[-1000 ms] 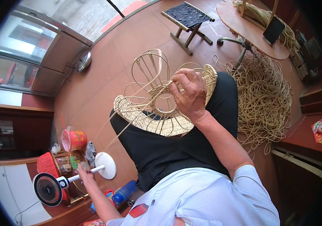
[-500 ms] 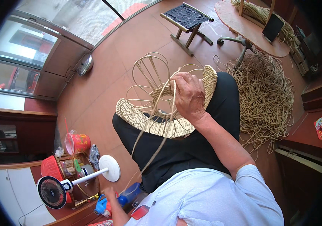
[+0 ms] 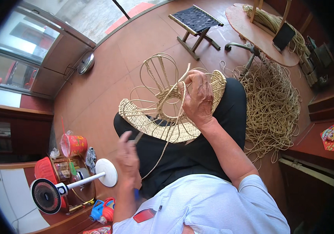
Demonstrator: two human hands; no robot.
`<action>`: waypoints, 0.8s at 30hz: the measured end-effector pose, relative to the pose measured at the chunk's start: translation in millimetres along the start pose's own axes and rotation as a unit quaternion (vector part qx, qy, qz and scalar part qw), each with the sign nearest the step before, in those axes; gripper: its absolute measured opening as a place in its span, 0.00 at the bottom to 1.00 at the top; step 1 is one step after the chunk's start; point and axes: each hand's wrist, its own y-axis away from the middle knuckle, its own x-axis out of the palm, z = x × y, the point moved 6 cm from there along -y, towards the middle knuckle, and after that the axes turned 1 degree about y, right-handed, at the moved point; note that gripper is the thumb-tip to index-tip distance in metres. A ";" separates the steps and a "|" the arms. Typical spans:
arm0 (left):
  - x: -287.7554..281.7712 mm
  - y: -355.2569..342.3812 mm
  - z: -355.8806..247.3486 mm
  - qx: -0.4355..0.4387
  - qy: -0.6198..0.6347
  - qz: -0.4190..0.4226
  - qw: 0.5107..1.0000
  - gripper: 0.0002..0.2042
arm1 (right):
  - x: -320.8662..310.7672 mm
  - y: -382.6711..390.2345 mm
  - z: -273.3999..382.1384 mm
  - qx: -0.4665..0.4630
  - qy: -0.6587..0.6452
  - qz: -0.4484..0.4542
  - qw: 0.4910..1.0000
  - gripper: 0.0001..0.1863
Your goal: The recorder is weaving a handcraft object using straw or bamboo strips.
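Observation:
My right hand (image 3: 195, 93) is closed on a pale cord at the upper right of the ring in a half-woven piece (image 3: 135, 113), which rests on my dark-clad legs. The piece has a curved woven band, looped ribs and a small woven centre ring. A loose cord (image 3: 159, 158) hangs from my fingers down over my lap. My left hand (image 3: 128, 156) is raised over my left thigh, left of that cord and below the band; motion smears its fingers, so what they hold is unclear.
A large tangle of cord (image 3: 270, 109) lies at the right beside a round board (image 3: 237, 17). A folding stool (image 3: 196, 19) stands ahead. At the left are a white standing fan (image 3: 106, 171), a red bucket (image 3: 77, 144), jugs (image 3: 96, 210) and a glazed door (image 3: 22, 46).
My left hand has swung up and inward from low at the left toward the woven piece. The cord has shifted across my lap. My right hand remains at the ring, slightly turned.

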 end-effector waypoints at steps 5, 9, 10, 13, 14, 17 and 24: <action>-152.9 -5.7 98.9 -0.159 -0.347 -0.068 0.922 0.17 | -3.5 0.3 -2.2 -0.009 -0.010 -0.022 1.000 0.15; -118.6 -0.9 61.7 -0.115 -0.447 0.086 0.883 0.16 | -4.1 2.6 -1.9 -0.009 -0.011 -0.016 1.000 0.09; -90.9 0.5 23.9 -0.018 -0.306 0.042 0.951 0.16 | -1.9 3.6 0.0 -0.009 -0.015 -0.013 1.000 0.07; 16.6 17.4 -66.8 -0.051 -0.037 0.218 0.974 0.18 | 2.0 6.7 0.5 -0.010 0.008 -0.004 1.000 0.06; 42.8 21.0 -87.2 -0.029 -0.028 0.284 0.958 0.20 | 1.8 6.5 -0.2 -0.014 0.010 -0.004 1.000 0.06; 83.4 7.2 -116.9 0.055 0.015 0.299 0.953 0.15 | 1.3 8.8 3.7 -0.034 -0.003 0.013 0.999 0.07; 118.1 -104.4 -156.6 0.157 0.057 0.094 0.981 0.12 | 1.5 9.6 1.8 -0.047 -0.007 0.042 0.998 0.10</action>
